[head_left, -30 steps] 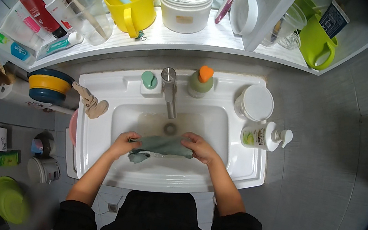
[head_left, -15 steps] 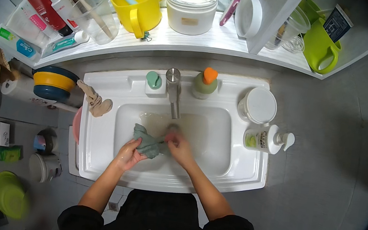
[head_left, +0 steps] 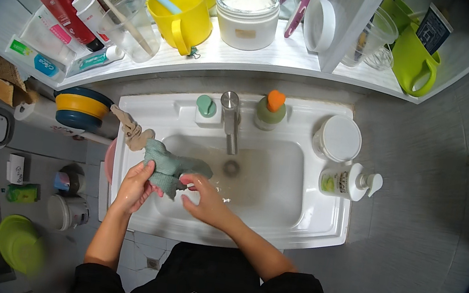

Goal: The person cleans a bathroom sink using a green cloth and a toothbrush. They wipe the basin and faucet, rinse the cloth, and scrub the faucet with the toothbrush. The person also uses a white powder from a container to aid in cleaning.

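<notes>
Nearest, in front of the faucet (head_left: 230,116) and to its left, the left hand (head_left: 138,186) grips a grey-green textured cloth (head_left: 168,167), its thumb pressed on top and its fingers beneath. The right hand (head_left: 203,199), almost straight in front of the faucet, is at the cloth's right lower edge with thumb and forefinger spread apart; whether its other fingers hook the fabric, I cannot tell. The cloth is bunched, held above the left part of the white washbasin (head_left: 261,234).

The hold looks one-sided: if the left thumb slid on damp fabric, the cloth could drop into the basin, which seems to hold shallow, cloudy water. A loose fold might then lie over the drain (head_left: 231,168), just in front of the faucet, and slow the outflow.

Left of the faucet, a crumpled beige cloth (head_left: 134,133) lies on the rim, close by the green one; a sideways swing of the left hand could catch it and knock it off. Right of the faucet, a white pump bottle (head_left: 344,181) and a lidded white tub (head_left: 339,138) stand well clear of both hands. Beyond the faucet, an uncovered jar (head_left: 246,22) on the shelf (head_left: 283,56) could catch splashes if the wet fabric were shaken hard.
</notes>
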`<state>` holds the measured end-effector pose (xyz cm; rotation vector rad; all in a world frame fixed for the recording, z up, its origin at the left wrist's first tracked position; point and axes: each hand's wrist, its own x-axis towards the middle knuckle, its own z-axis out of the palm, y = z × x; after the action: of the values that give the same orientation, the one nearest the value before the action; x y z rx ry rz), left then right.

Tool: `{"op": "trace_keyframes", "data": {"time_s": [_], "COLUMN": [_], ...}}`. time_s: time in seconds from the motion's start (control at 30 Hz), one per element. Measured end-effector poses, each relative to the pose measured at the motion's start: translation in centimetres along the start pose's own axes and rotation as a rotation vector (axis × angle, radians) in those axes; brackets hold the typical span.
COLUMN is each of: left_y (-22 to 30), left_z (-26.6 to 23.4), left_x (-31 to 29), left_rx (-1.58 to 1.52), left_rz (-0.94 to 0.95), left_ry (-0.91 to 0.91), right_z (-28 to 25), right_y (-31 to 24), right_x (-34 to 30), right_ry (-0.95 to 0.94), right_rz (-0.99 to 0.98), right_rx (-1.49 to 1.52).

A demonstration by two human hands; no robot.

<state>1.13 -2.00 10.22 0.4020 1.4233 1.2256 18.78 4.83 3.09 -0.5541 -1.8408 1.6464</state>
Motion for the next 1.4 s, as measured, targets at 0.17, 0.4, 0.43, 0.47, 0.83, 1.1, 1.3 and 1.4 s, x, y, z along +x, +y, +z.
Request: {"op": "trace_keyframes", "data": {"time_s": [0.17,0.4,0.43,0.47,0.83,1.1,1.3,1.4], "left_y": [0.1,-4.0,-4.4,-4.6,-20.8,-13.2,-9.6,-7.6], "left_z": [1.6,1.1,1.6,2.1,-6.4,-1.8,3.0,4.1], "left_x": [-1.5,-0.9,-0.9,-0.8,7.6,5.7,2.1,2.0], "left_rx": [-0.031,-0.12,-0.073,-0.026,-0.701,-0.378,0.091,0.365], "left_rz": [-0.086,-0.1,-0.124,-0.146,-0.21,-0.049,0.222,0.413], "left_ry": [0.034,0.114,0.111,0.107,0.027,0.039,0.028,0.026], "right_z": [1.5,3.4,3.9,4.2,8.5,9.6,11.7,11.9], "right_y": [-3.2,-0.5,0.2,1.5,2.0,0.4,0.2,-0.4], "right_x": [0.9,1.8,1.7,1.6,-0.5,-1.7,-1.0,-1.1], "right_ry": [0.087,0.213,0.228,0.226,-0.13,-0.044,-0.079,-0.091], "right_rz": [-0.136,-0.186,-0.142,-0.041,-0.039,-0.174,-0.188,-0.189], "right_rx": [-0.3,-0.451,-0.444,-0.382,-0.26,-0.264,-0.163,-0.109]}}
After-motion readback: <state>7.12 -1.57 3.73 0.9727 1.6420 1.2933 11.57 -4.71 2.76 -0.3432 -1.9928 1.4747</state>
